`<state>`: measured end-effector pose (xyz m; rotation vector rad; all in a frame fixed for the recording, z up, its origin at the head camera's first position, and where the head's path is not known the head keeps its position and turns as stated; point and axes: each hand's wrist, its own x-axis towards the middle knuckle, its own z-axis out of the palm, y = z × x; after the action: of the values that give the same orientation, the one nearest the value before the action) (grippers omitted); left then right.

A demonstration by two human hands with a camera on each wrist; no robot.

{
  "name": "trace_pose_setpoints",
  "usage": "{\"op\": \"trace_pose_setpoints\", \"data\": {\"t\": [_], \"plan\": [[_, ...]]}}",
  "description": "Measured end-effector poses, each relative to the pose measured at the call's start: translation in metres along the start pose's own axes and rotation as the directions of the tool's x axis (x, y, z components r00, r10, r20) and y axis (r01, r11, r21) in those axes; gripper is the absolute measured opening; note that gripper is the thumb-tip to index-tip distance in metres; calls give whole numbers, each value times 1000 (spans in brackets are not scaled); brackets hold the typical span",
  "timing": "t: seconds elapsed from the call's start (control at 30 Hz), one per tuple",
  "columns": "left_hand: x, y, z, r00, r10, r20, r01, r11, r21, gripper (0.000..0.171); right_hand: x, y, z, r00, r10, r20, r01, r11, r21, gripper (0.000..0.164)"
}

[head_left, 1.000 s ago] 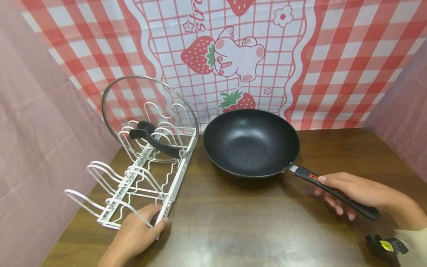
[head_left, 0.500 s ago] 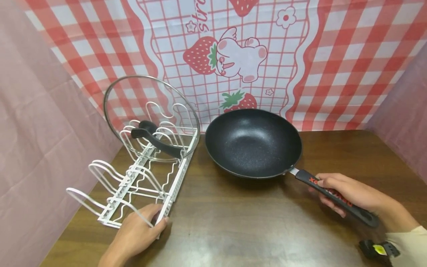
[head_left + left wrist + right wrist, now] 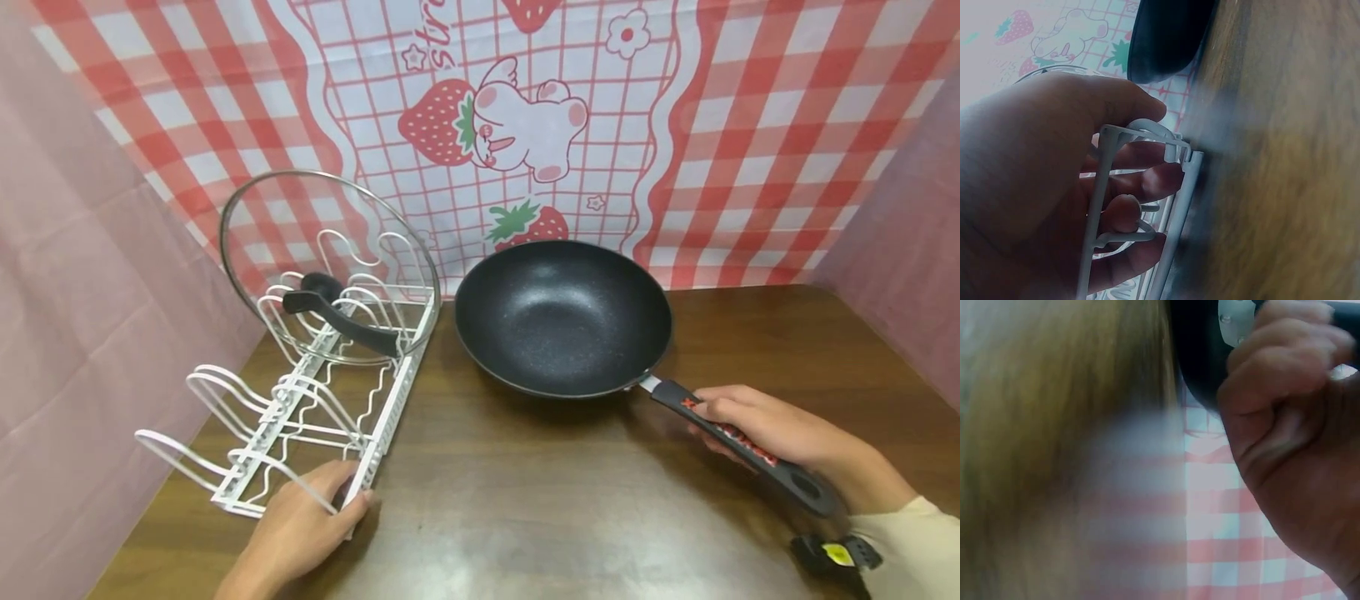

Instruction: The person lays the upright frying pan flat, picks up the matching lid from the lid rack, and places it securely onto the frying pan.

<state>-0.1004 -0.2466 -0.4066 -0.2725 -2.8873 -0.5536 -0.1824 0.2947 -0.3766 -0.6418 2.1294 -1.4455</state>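
Observation:
A white wire rack (image 3: 384,429) with several upright loops stands on the left of the table. My left hand (image 3: 303,517) grips its near right corner; in the left wrist view the fingers (image 3: 1129,212) curl around the white bars. Leaning among the rack's far loops is a glass lid (image 3: 262,225) with a metal rim and a black handle (image 3: 352,325). A black wok (image 3: 562,325) is to the right of the rack. My right hand (image 3: 780,429) holds the wok's long black handle (image 3: 678,400), with the fingers (image 3: 1279,369) wrapped around it in the right wrist view.
The brown wooden table (image 3: 480,500) extends in front of the wok. Right behind the wok and rack hangs a red-checked strawberry cloth (image 3: 720,167). Pink cloth walls (image 3: 90,292) close in both sides. A dark strap with a yellow patch (image 3: 836,554) is by the right sleeve.
The right hand has shifted slightly left and its fingers are wrapped further around the wok's handle. The left hand, rack, lid and wok stay put, apart from small shifts of the head view.

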Motion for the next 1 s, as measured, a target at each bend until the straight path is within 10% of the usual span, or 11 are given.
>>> {"op": "trace_pose_setpoints", "data": {"t": [0.2,1.0], "plan": [[0,3,-1,1000,15,-9,-15,1000,8,24,-1,-3,7,997,-21,-76,12,993,-114,31],[-2,2,-1,1000,30,-10,-30,999,12,22,3,0,8,999,-34,26,33,999,44,33]]}}
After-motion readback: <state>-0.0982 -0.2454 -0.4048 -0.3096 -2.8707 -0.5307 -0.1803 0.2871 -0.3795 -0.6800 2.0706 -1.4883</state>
